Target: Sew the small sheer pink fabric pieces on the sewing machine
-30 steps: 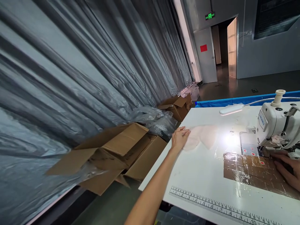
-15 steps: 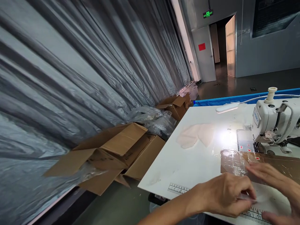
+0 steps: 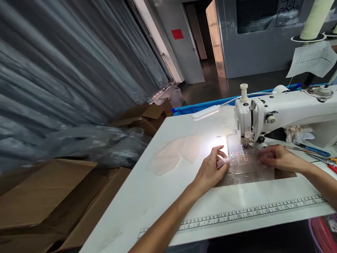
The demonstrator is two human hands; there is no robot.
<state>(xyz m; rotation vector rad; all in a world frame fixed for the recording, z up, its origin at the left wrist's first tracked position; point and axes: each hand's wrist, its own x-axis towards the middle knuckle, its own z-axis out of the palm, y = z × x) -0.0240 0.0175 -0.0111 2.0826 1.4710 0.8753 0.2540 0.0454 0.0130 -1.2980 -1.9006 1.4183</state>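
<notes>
My left hand (image 3: 212, 171) rests on the white sewing table (image 3: 158, 196), thumb and fingers pinched on a small, thin translucent piece (image 3: 222, 162) just left of the needle. My right hand (image 3: 277, 158) lies over the shiny taped brown patch (image 3: 246, 172) in front of the presser foot. Its fingertips are smeared by motion, so I cannot tell what they grip. The white sewing machine (image 3: 284, 107) stands right behind both hands. A small pile of pale fabric pieces (image 3: 175, 156) lies to the left of my left hand.
A ruler scale (image 3: 250, 214) is printed along the table's near edge. A lamp bar (image 3: 205, 112) lights the needle area. Blue-handled tools (image 3: 313, 150) lie at the right. Open cardboard boxes (image 3: 39, 196) and crumpled plastic (image 3: 105, 144) sit left of the table below a plastic curtain.
My head has turned right toward the machine. Both hands moved from the table's near edge up to the needle area, the left one still pinching the thin piece.
</notes>
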